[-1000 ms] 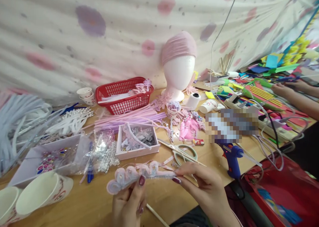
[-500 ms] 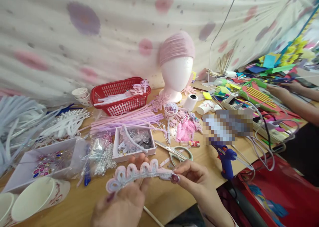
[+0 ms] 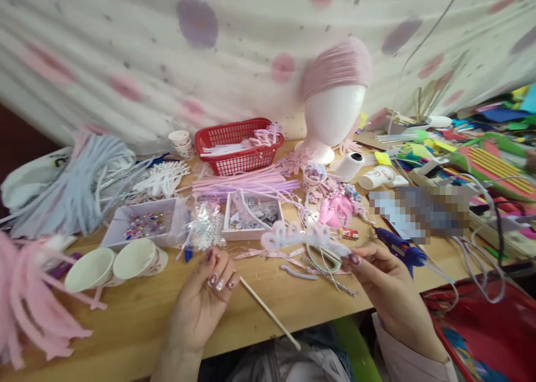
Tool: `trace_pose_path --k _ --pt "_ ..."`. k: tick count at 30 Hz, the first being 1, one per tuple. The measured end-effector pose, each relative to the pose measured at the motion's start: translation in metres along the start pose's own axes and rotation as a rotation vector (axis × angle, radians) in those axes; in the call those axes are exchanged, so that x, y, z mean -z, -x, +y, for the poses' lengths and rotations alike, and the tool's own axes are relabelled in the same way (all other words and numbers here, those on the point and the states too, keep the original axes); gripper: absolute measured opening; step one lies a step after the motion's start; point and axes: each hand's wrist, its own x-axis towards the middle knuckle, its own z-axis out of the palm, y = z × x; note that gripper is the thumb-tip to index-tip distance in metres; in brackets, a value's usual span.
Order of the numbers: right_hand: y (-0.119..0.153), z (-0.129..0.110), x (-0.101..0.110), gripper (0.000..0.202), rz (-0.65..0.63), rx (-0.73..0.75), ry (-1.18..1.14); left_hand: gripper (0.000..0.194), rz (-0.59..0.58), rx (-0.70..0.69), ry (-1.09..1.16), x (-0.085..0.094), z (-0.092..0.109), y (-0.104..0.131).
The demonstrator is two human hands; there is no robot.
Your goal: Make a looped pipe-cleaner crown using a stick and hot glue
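A wooden table (image 3: 125,332) fills the low part of the view. On it stands a white foam head (image 3: 333,114) with a pink cap. Left of the head sits a red basket (image 3: 238,165) with holes in its sides.

The right hand (image 3: 387,284) has its thumb and pointer finger clamped on one end of a fuzzy, loopy strip (image 3: 297,237). The left hand (image 3: 205,306) is near the table's front edge — its fingers are curled in, with the thumb against the pointer finger.

A blue glue gun (image 3: 400,248) lies behind the right hand. The fuzzy strip is pink and very pale, and it sticks out leftward from the right fingertips with its loops pointing up. Its far end hangs free, near the white box (image 3: 253,235) but well clear of the left fingers.

A thin stick (image 3: 272,315) lies just beside the left hand. Behind the strip's held end is a little red lighter (image 3: 348,234).
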Motion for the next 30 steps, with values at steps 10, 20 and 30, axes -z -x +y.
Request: trace_pose_path --k 10,20,30 --pt "0.000 -0.006 -0.012 0.042 0.211 0.053 -0.057 0.036 0.129 -0.354 -1.455 0.051 0.072 0.023" --pt "0.008 -0.010 -0.029 0.045 0.239 0.069 0.009 0.033 0.116 -0.458 -1.920 0.072 0.091 0.045" --pt "0.016 -0.010 -0.041 0.049 0.237 -0.001 0.078 0.042 0.179 -0.597 -1.633 0.056 0.067 0.053"
